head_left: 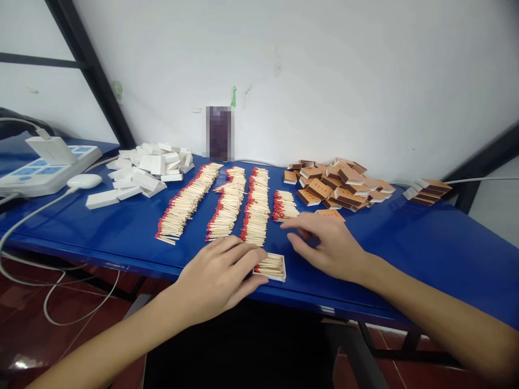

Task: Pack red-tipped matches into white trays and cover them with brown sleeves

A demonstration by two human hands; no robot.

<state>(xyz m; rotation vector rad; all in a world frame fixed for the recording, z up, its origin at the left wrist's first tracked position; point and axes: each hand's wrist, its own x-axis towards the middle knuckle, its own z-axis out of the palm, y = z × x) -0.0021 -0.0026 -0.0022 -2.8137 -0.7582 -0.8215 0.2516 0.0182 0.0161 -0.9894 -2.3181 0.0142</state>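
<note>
My left hand (221, 275) rests on the blue table (425, 248) near its front edge, fingers closed round the left end of a small white tray filled with matches (272, 266). My right hand (324, 243) hovers just right of the tray, fingers spread and pointing left toward a short row of red-tipped matches (284, 205). Three longer rows of matches (227, 202) lie behind the tray. An orange matchbox sleeve (329, 214) lies just behind my right hand.
A heap of white inner trays (146, 170) sits back left; a pile of orange-brown matchbox sleeves (338, 183) back right, with a few more boxes (427, 190) far right. A power strip (44, 167), white cables and a white mouse-like object (84, 181) lie at left.
</note>
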